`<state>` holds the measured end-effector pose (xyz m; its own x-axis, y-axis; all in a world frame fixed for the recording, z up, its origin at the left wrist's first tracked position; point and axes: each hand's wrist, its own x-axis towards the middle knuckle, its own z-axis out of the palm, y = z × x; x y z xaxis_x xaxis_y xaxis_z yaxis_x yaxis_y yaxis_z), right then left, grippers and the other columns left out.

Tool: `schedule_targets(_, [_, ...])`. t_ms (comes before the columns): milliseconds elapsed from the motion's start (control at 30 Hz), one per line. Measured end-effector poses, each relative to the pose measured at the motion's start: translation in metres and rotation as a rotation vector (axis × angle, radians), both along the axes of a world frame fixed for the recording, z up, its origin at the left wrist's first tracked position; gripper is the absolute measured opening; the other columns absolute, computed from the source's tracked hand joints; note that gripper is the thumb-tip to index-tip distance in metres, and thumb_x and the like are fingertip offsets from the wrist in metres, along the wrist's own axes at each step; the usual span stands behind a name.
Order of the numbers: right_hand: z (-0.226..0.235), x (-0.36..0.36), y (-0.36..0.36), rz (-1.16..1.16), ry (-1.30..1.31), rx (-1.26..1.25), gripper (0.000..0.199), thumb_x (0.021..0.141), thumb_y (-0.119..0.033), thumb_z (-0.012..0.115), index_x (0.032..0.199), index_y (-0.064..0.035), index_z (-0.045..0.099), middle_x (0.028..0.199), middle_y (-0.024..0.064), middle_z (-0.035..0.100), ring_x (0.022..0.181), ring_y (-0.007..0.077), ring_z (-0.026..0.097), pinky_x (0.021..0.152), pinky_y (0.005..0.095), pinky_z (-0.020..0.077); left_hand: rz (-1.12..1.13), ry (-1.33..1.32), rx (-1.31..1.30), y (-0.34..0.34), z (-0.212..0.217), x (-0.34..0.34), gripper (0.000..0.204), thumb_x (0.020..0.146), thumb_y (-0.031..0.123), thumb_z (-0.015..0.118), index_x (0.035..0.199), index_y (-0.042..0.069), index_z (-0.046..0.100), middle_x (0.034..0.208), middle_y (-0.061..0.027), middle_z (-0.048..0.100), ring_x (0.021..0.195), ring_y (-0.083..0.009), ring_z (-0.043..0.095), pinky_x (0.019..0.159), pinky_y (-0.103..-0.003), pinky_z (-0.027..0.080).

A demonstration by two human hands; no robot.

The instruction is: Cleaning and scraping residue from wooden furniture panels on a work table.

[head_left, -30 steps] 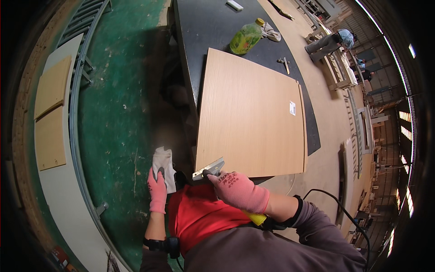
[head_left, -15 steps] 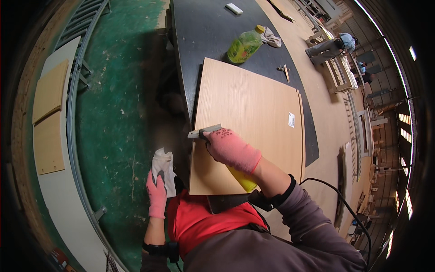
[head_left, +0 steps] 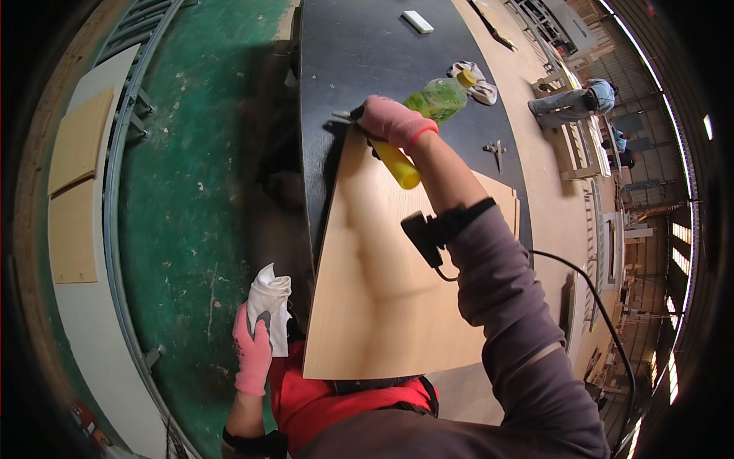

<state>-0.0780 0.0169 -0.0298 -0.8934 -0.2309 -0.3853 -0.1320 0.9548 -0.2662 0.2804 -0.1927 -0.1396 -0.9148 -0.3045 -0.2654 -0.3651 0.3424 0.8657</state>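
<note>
One hand (head_left: 394, 122) — now at panel (head_left: 390, 298) far corner

The right hand (head_left: 391, 121) wears a pink glove and is stretched far out in front of the body. Its fingers are curled tight in a fist. The right arm is nearly straight, with a grey sleeve and a black band at the wrist. The left hand (head_left: 254, 353), also in a pink glove, hangs low by the left side, fingers closed.
</note>
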Motion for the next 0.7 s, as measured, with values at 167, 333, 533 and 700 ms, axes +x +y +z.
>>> schedule_targets(167, [0.013, 0.015, 0.012, -0.072, 0.241, -0.341, 0.024, 0.077, -0.014, 0.047, 0.091, 0.0010, 0.059, 0.080, 0.0189, 0.062, 0.073, 0.0333, 0.061, 0.068, 0.0381, 0.0479, -0.270, 0.418, -0.341, 0.009, 0.047, -0.037, 0.042, 0.073, 0.009, 0.051, 0.112, -0.005, 0.045, 0.115, -0.0219, 0.046, 0.109, -0.0400, 0.042, 0.097, -0.053, 0.030])
schedule_targets(333, [0.048, 0.107, 0.067, -0.417, 0.062, -0.720, 0.024, 0.082, -0.014, 0.052, 0.104, -0.0055, 0.057, 0.066, 0.0045, 0.055, 0.053, 0.0121, 0.053, 0.052, 0.0270, 0.0452, -0.864, 0.510, -0.570, 0.087, 0.062, -0.093, 0.051, 0.066, 0.029, 0.066, 0.107, 0.002, 0.053, 0.114, -0.0189, 0.049, 0.114, -0.0355, 0.039, 0.102, -0.052, 0.021])
schedule_targets(533, [0.057, 0.243, 0.172, -0.904, 0.001, -0.733, 0.027, 0.083, -0.013, 0.054, 0.108, -0.0027, 0.056, 0.069, 0.0021, 0.057, 0.051, 0.0079, 0.053, 0.046, 0.0222, 0.0438, -0.842, 0.493, -0.957, 0.157, 0.032, -0.207, 0.047, 0.082, 0.036, 0.049, 0.123, 0.011, 0.046, 0.127, -0.0099, 0.044, 0.120, -0.0273, 0.037, 0.103, -0.049, 0.018])
schedule_targets(700, [0.052, 0.299, 0.224, -1.019, 0.053, -0.774, 0.026, 0.084, -0.013, 0.054, 0.106, -0.0002, 0.055, 0.070, 0.0059, 0.059, 0.050, 0.0111, 0.055, 0.043, 0.0241, 0.0456, -0.502, 0.327, -0.854, 0.155, 0.036, -0.308, 0.042, 0.084, 0.033, 0.046, 0.117, 0.008, 0.048, 0.123, -0.0127, 0.048, 0.114, -0.0292, 0.042, 0.099, -0.044, 0.028])
